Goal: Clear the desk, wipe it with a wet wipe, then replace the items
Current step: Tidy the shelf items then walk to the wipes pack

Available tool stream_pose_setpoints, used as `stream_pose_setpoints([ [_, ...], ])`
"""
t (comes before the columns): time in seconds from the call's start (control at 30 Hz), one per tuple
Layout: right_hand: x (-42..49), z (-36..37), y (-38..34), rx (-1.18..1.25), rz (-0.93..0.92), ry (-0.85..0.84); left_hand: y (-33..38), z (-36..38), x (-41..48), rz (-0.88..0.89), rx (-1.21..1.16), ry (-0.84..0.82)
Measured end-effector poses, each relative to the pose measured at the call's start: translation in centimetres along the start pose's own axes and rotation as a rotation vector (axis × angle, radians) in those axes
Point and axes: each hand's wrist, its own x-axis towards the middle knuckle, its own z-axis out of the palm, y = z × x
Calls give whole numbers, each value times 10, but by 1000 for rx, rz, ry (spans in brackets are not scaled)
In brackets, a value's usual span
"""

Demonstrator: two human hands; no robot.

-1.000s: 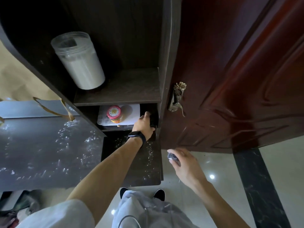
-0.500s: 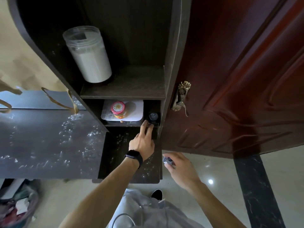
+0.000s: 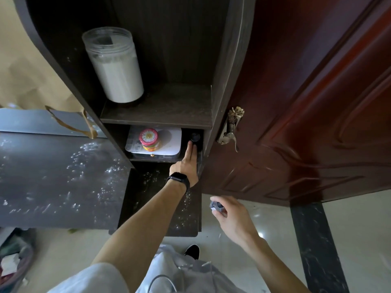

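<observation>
So a second ago the left hand [image 3: 186, 163] was buried in the right corner of the lower shelf [image 3: 160, 158]. Now it's backed out a bit and a little dark pot [image 3: 195, 137] sits there, beside the white pad [image 3: 169, 144] with the bright-lidded jar [image 3: 149, 140]. Left grip is apart, fingers straight, tips at the pot; touching or just short, can't tell. The right hand [image 3: 232, 216] has its grip clamped on another small dark thing [image 3: 216, 205]. The tabletop [image 3: 53, 176] looks streaky-wet, so I'd guess it's wiped and stuff's going back.
</observation>
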Motion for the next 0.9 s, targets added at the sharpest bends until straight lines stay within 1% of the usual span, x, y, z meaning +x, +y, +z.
stream_pose_setpoints([
  [0.17,4,-1,-2,-18,-6,38,-3,-21,16,25,-23,-37],
  [0.23,13,-1,-11,-36,-4,33,-8,-28,10,44,-35,12],
  [0.33,36,3,-33,-115,-39,50,-28,-30,-17,108,-50,188],
  [0.47,77,19,-70,-283,-167,135,-65,-38,-61,223,3,540],
  [0.53,101,26,-88,-367,-176,151,-81,-51,-77,222,65,706],
  [0.6,123,31,-102,-409,-139,120,-92,-69,-88,182,108,822],
  [0.63,133,33,-106,-426,-122,112,-98,-77,-91,163,122,837],
  [0.67,140,34,-108,-443,-103,107,-103,-84,-92,147,142,816],
  [0.8,159,39,-108,-482,4,96,-119,-93,-87,104,280,676],
  [0.9,160,39,-108,-462,24,107,-119,-89,-86,89,319,686],
])
